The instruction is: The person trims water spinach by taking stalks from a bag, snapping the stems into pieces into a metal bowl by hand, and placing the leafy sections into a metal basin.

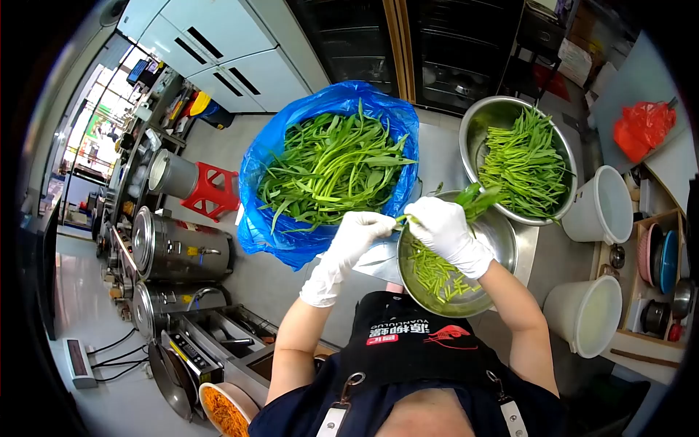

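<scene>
White gloves cover both of my hands. My right hand [440, 229] is closed around a leafy green stem [477, 200], whose leaves stick out past the fingers to the right. My left hand [364, 231] pinches the stem's left end, close beside the right hand. Under the right hand stands a steel bowl [502, 273] with short cut stem pieces [440, 275] in it. To the left, a blue plastic bag [255, 207] is open and full of long leafy greens [335, 167]. A larger steel bowl [472, 116] at the right holds a bundle of greens [524, 164] laid lengthwise.
Two white buckets [608, 204] [588, 317] stand at the right. A red stool [211, 191] and large steel pots [182, 244] are on the left. Shredded orange food [224, 411] fills a bowl at lower left. Behind are white cabinets [218, 51].
</scene>
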Demonstrator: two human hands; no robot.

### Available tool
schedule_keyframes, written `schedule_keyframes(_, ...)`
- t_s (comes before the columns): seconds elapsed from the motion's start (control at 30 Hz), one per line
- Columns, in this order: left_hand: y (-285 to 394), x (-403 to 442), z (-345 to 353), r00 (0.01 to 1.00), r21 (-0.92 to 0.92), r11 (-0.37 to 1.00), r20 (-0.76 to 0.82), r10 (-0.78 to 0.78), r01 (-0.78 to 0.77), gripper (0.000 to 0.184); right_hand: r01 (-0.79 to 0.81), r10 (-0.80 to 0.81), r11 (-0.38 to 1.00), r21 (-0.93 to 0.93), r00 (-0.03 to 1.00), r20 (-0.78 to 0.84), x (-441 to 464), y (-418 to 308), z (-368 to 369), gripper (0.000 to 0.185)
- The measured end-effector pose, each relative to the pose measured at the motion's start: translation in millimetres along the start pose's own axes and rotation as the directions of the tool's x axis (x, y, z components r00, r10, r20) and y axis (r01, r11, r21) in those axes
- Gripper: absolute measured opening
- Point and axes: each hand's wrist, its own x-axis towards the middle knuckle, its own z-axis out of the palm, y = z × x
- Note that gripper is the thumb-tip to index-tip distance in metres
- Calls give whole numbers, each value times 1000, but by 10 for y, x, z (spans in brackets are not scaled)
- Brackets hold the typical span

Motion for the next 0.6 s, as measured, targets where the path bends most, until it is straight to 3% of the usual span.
schedule_keyframes(0.07,-26,-36,191,999,-69,997,-13,30,-31,19,-150,182,931,333,981,-69,-81,92,45,14)
schedule_keyframes(0.1,-44,-24,196,999,-109,994,-39,27,-31,18,-132,229,899,417,955,-191,-79,154,194,11)
schedule_keyframes(0.13,-134,-10,164,1000,-132,991,-11,9,-10,17,-314,469,738,597,875,-120,-108,231,85,10)
schedule_keyframes(0.17,-243,21,126,1000,-154,988,17,-7,10,17,-384,605,614,690,790,-99,-138,434,-55,9)
schedule_keyframes(0.23,-403,-8,198,999,38,998,1,52,-52,21,-395,767,450,801,630,-120,-267,782,-308,12)
schedule_keyframes(0.3,-318,-50,311,984,257,966,160,-75,32,31,-403,790,407,820,606,-94,-334,833,-645,13)
schedule_keyframes(0.37,-347,-55,391,967,324,913,151,207,-246,36,-388,732,505,771,666,-144,-475,1016,-724,12)
schedule_keyframes(0.43,-117,31,237,931,551,774,12,366,-312,33,-336,665,563,755,727,-172,-607,1110,-720,12)
schedule_keyframes(0.47,68,7,119,904,649,716,-98,416,-259,28,-320,677,483,815,727,-116,-684,1111,-700,11)
schedule_keyframes(0.53,113,149,-255,683,850,500,-268,680,-164,18,-232,671,377,897,736,-91,-795,1128,-566,11)
schedule_keyframes(0.6,56,323,-701,545,942,331,-251,800,-53,9,-120,660,239,964,748,-70,-865,1081,-399,15)
